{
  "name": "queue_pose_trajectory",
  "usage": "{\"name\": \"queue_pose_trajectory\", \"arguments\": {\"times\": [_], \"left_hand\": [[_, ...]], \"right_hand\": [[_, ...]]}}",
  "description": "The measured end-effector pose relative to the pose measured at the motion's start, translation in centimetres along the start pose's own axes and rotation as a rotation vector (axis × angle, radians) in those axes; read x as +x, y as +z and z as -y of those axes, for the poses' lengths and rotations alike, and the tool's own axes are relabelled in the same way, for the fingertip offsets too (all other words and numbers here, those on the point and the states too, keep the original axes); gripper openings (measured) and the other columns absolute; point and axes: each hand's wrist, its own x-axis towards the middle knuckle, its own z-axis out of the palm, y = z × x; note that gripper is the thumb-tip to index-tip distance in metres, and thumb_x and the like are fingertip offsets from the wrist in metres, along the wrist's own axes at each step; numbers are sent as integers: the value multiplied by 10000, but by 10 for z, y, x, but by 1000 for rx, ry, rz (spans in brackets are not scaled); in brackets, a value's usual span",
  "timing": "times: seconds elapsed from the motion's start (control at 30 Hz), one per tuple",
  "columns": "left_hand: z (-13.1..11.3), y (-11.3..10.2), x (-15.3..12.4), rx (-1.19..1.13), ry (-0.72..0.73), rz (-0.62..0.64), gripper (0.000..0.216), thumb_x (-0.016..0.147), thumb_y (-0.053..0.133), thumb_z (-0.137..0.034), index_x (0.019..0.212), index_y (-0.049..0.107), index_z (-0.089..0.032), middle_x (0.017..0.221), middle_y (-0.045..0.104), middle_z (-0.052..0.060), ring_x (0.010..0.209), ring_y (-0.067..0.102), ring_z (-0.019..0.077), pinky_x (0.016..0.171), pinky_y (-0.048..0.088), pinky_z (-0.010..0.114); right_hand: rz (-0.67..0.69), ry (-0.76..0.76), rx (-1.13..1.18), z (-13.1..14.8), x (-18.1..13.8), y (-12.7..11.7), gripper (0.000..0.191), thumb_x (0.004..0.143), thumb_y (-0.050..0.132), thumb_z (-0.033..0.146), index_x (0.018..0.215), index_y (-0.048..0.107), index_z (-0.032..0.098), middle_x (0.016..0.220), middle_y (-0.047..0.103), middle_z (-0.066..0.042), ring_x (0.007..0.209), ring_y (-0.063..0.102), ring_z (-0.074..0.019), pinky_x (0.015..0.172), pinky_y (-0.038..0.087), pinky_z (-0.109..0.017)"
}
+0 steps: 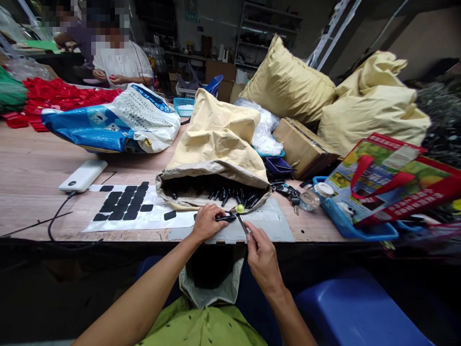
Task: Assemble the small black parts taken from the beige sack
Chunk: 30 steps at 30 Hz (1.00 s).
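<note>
My left hand (208,222) rests at the table's front edge, its fingers closed on a slim black tube-like piece (226,218). My right hand (263,257) grips the metal handle of what looks like a small hammer (242,224) with a yellow end. The hammer's head is at the right end of the black piece; whether they touch I cannot tell. Just behind both hands lies a beige cloth sack (219,139), its mouth facing me, with many similar black pieces (234,194) inside. A grey sheet (277,226) lies under the work.
Black rounded patches (126,202) lie on a white sheet at left, near a white power bank (83,176) with a cable. At right are keys (295,204), a clear bottle (313,197) and a blue basket (374,233). A person (120,65) sits across the table.
</note>
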Motion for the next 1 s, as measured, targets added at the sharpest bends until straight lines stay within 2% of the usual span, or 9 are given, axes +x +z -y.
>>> {"name": "queue_pose_trajectory", "arguments": {"times": [0.1,0.27,0.47,0.63,0.77,0.87,1.0], "left_hand": [[0,2,0,5,-15,-3,150,758,797,-299,883,733,-247,863,692,-2,908,577,214,837,373,356],[1,4,0,4,-27,-26,146,751,805,-303,863,731,-246,851,685,0,918,576,218,845,375,363],[1,4,0,-14,-27,-23,156,737,811,-285,864,729,-243,871,693,1,942,578,221,867,374,373],[2,5,0,4,-24,-22,165,735,811,-279,867,721,-238,887,695,5,950,579,225,861,378,370],[4,3,0,-10,4,-17,149,771,784,-290,892,715,-238,908,692,11,968,581,228,856,380,365],[5,0,-1,-51,23,-10,124,827,732,-297,937,713,-243,939,690,12,992,586,224,871,380,362],[5,-3,-1,-62,43,30,131,898,648,-322,984,724,-258,984,704,20,1025,579,229,897,374,373]], "right_hand": [[21,-56,-58,9,1,8,423,1015,403,216,1385,608,239,1020,666,-99,918,646,-213,851,542,-330],[82,-47,-205,10,2,8,454,996,397,184,1384,618,265,905,612,-69,805,640,-199,764,535,-287],[20,-8,-258,11,4,0,447,1008,395,209,1400,603,260,948,626,-77,845,638,-206,803,524,-295],[52,14,-263,4,2,-1,431,986,408,191,1339,647,253,961,644,-72,857,654,-204,796,525,-294],[-119,67,-308,-4,9,-16,398,986,427,242,1311,656,248,1041,670,-86,911,647,-224,812,512,-325],[-244,171,-490,-21,18,-33,393,956,472,247,1295,671,234,1064,665,-94,891,622,-232,738,476,-322],[-273,281,-749,-55,28,-44,400,912,494,173,1243,713,226,946,620,-91,757,556,-201,600,377,-303]]}}
